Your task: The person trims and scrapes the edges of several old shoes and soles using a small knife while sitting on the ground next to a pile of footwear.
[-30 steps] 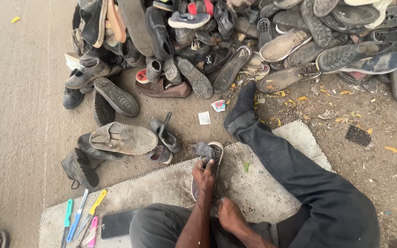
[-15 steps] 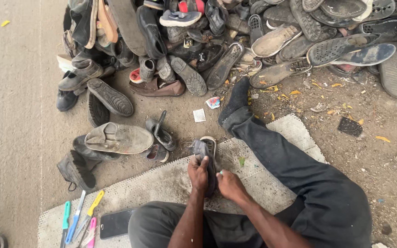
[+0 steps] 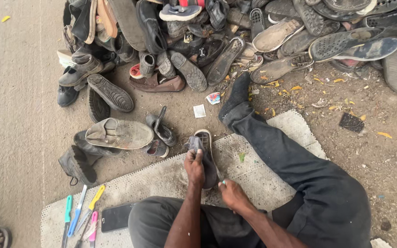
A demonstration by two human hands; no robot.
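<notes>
1. Left hand (image 3: 195,166) grips a worn grey shoe (image 3: 206,156) on the mat (image 3: 272,183), at frame centre.
2. Shoe's long axis runs 12 to 6 o'clock, toe towards 12.
3. Right hand (image 3: 232,193), at the shoe's 5 o'clock, pinches a small green tool (image 3: 224,182).

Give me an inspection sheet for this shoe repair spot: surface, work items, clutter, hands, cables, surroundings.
Surface: pale textured mat on dusty ground.
Job's things: worn grey shoe with pale sole rim, on the mat.
Clutter: coloured-handled tools and dark flat phone on the mat; large heap of old shoes.
Hands: left hand has its grip on the shoe; right hand at its heel, pinching something small.
Cables: nothing seen.
Surroundings: scattered dry leaves, paper scraps.
</notes>
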